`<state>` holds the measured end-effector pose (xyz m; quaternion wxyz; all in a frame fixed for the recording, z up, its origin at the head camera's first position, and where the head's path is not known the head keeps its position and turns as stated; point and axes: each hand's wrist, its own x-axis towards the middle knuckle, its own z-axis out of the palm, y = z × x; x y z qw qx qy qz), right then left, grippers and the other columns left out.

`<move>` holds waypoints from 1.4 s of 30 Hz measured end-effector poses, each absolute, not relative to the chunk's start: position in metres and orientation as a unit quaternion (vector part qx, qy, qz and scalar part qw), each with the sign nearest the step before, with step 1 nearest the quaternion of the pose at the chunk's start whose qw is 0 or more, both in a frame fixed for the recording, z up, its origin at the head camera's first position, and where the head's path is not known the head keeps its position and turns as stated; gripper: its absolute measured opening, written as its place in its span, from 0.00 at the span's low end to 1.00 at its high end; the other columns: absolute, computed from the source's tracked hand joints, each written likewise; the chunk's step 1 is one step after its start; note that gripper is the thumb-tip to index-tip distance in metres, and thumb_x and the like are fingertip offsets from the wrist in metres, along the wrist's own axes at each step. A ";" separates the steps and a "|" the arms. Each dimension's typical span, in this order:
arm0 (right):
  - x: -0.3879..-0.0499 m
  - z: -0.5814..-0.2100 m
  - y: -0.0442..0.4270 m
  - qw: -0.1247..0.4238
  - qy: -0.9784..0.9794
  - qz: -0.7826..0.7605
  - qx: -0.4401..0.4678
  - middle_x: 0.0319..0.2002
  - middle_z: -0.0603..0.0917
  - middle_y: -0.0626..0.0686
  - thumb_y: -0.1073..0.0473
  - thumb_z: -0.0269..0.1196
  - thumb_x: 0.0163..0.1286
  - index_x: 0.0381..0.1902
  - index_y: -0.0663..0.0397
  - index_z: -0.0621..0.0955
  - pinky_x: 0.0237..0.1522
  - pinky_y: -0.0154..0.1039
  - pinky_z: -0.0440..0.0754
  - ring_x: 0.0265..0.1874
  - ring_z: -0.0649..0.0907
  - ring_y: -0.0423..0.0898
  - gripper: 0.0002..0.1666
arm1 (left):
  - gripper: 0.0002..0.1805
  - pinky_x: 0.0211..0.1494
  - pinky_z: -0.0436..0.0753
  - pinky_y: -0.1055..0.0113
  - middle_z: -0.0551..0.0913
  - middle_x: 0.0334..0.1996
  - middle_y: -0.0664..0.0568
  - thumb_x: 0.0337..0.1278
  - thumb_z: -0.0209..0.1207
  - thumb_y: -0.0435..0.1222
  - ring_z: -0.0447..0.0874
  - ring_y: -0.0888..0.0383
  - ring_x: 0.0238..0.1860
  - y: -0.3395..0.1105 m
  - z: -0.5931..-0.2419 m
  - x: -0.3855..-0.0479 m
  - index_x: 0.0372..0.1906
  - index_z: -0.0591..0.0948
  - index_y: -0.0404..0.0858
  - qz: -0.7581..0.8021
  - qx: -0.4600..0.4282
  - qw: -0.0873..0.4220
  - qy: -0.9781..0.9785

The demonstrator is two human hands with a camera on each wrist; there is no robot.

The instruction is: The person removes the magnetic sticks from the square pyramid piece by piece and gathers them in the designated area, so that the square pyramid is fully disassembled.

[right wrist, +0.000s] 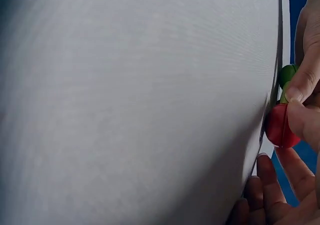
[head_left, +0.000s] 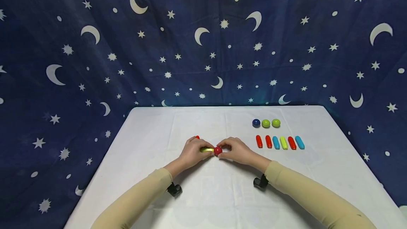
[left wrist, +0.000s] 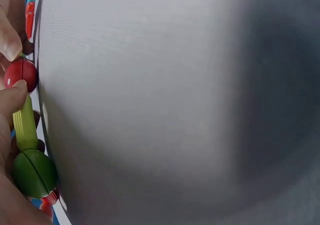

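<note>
My left hand (head_left: 194, 153) holds a yellow toy stick (left wrist: 25, 125), its thumb lying at the end that meets a red ball (head_left: 217, 151). The thumb and fingers of my right hand (head_left: 237, 151) pinch that red ball. In the left wrist view a green ball (left wrist: 35, 173) sits at the stick's other end, partly behind the left hand. A red stick (left wrist: 51, 197) shows just beyond the green ball. Its tip also peeks out above the left hand in the head view. The palm hides how far these joined pieces extend.
On the white table (head_left: 152, 130), a dark blue ball (head_left: 256, 123) and two lime balls (head_left: 266, 123) stand in a row at right. Nearer lies a row of red, blue and yellow sticks (head_left: 283, 143). A star-patterned dark blue cloth (head_left: 203, 45) hangs behind.
</note>
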<state>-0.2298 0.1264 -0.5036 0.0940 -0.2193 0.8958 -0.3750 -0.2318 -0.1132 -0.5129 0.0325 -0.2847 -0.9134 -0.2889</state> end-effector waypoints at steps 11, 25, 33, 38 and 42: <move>-0.231 -0.502 0.125 0.105 0.890 -0.393 -0.206 0.43 0.85 0.39 0.49 0.76 0.62 0.48 0.42 0.88 0.55 0.48 0.74 0.49 0.77 0.44 0.17 | 0.08 0.75 0.55 0.43 0.88 0.41 0.66 0.58 0.73 0.46 0.82 0.64 0.50 -0.113 -0.514 -0.232 0.42 0.91 0.53 -0.301 -0.278 0.022 -0.912; -0.229 -0.502 0.126 0.104 0.891 -0.392 -0.205 0.43 0.84 0.40 0.49 0.75 0.63 0.47 0.42 0.88 0.55 0.48 0.74 0.48 0.77 0.43 0.15 | 0.08 0.75 0.54 0.43 0.88 0.41 0.65 0.60 0.72 0.46 0.82 0.63 0.51 -0.112 -0.508 -0.231 0.43 0.91 0.53 -0.299 -0.276 0.008 -0.913; -0.229 -0.503 0.130 0.122 0.886 -0.399 -0.204 0.43 0.82 0.41 0.47 0.74 0.65 0.48 0.41 0.87 0.53 0.47 0.76 0.47 0.77 0.44 0.15 | 0.06 0.75 0.57 0.45 0.88 0.40 0.65 0.60 0.72 0.42 0.82 0.65 0.46 -0.112 -0.509 -0.230 0.41 0.90 0.52 -0.291 -0.277 0.013 -0.916; -0.226 -0.486 0.155 0.110 0.875 -0.428 -0.195 0.44 0.83 0.42 0.46 0.72 0.66 0.52 0.42 0.86 0.49 0.45 0.78 0.44 0.79 0.45 0.18 | 0.07 0.74 0.57 0.44 0.87 0.41 0.64 0.60 0.72 0.43 0.81 0.62 0.48 -0.113 -0.510 -0.229 0.42 0.90 0.52 -0.281 -0.291 0.007 -0.915; -0.230 -0.459 0.196 0.062 0.879 -0.445 -0.162 0.45 0.84 0.47 0.44 0.72 0.67 0.58 0.46 0.84 0.45 0.46 0.79 0.45 0.80 0.49 0.25 | 0.08 0.75 0.56 0.45 0.86 0.43 0.62 0.60 0.72 0.45 0.79 0.59 0.51 -0.116 -0.508 -0.229 0.44 0.90 0.53 -0.265 -0.302 0.002 -0.916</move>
